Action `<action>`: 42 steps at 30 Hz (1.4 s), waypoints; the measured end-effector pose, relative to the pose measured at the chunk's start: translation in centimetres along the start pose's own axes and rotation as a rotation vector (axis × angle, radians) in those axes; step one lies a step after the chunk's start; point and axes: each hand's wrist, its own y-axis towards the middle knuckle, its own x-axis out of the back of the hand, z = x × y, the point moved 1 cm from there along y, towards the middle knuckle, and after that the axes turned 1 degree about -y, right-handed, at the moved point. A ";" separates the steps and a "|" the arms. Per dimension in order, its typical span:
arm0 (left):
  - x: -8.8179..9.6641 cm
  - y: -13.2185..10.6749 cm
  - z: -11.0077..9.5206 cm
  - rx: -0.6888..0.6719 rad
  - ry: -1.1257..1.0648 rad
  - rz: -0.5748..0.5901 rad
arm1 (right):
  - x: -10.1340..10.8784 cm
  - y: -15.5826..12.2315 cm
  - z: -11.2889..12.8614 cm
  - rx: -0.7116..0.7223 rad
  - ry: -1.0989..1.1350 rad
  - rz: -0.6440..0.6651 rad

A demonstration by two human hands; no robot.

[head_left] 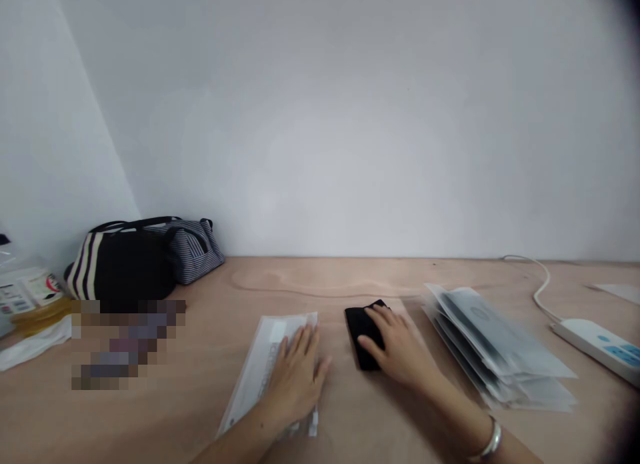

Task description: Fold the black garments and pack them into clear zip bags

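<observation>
My left hand [297, 377] lies flat, fingers stretched, on a frosted plastic zip bag [267, 344] with grey print. A black folded cloth-like item [361, 337] lies to the right of that bag. My right hand [400, 344] rests on its right side with fingers spread. Whether the fingers pinch its edge I cannot see, but they look extended. To the right of my right hand is a stack of frosted plastic bags [500, 337] with dark contents, piled loosely. A silver bracelet [493, 437] is on my right wrist.
A white power strip [600, 344] with a cable [543, 284] lies at the right. Black and striped bags [195, 251] stand at the back left by the wall. A blurred-out object [133, 347] and a clear plastic package [30, 294] are at the left of the wooden table [190, 411].
</observation>
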 end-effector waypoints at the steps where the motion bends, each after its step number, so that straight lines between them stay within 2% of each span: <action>1: -0.2 0.0 0.3 0.008 -0.005 0.038 | -0.5 -0.2 0.6 0.018 -0.023 0.054; 4: -0.3 -0.4 3.5 0.042 0.018 0.089 | -1.6 -0.2 0.7 -0.045 -0.089 0.159; 8: 0.9 -1.9 9.3 0.013 0.047 0.090 | -1.8 0.8 -1.7 -0.109 -0.142 0.164; 11: 1.9 -2.6 11.1 0.022 0.042 0.083 | -1.5 1.1 -2.9 -0.094 -0.137 0.123; 13: 2.5 -2.6 10.4 0.016 0.037 0.040 | -1.1 0.9 -3.0 -0.124 -0.159 0.040; 16: 3.0 -2.3 7.4 -0.046 -0.017 0.005 | -0.4 0.5 -3.1 -0.244 -0.243 -0.041; 19: 2.4 -2.5 4.0 -0.117 -0.087 0.070 | -0.2 0.1 -3.6 -0.336 -0.310 -0.020; 21: 1.6 -2.9 2.7 -0.143 -0.096 0.103 | -0.1 0.1 -3.8 -0.353 -0.306 -0.016; 24: 0.5 -3.3 2.2 -0.147 -0.080 0.110 | 0.1 0.6 -3.6 -0.376 -0.286 -0.051; 27: 0.1 -3.3 2.4 -0.128 -0.068 0.098 | 0.8 1.6 -1.9 -0.367 -0.296 -0.144; 30: 0.2 -3.2 2.4 -0.095 -0.063 0.099 | 1.1 2.7 1.7 -0.225 -0.198 -0.208; 33: 0.1 -3.2 2.4 -0.041 -0.067 0.100 | 0.8 3.3 5.9 0.062 0.083 -0.209; 35: -0.3 -3.2 2.5 -0.008 -0.073 0.096 | 0.5 3.3 7.5 0.240 0.276 -0.216; 36: -0.5 -3.2 2.6 0.002 -0.078 0.092 | 0.2 3.3 7.7 0.282 0.338 -0.230; 37: -0.7 -3.2 2.7 0.005 -0.083 0.087 | 0.0 3.3 7.3 0.285 0.366 -0.246; 39: -1.0 -3.3 2.9 -0.004 -0.090 0.066 | -0.7 3.3 5.2 0.190 0.316 -0.247; 40: -1.0 -3.3 3.0 -0.014 -0.091 0.046 | -1.1 3.4 3.7 0.122 0.259 -0.219; 42: -0.5 -3.5 2.7 -0.049 -0.088 -0.006 | -2.1 3.3 0.4 0.025 0.098 -0.073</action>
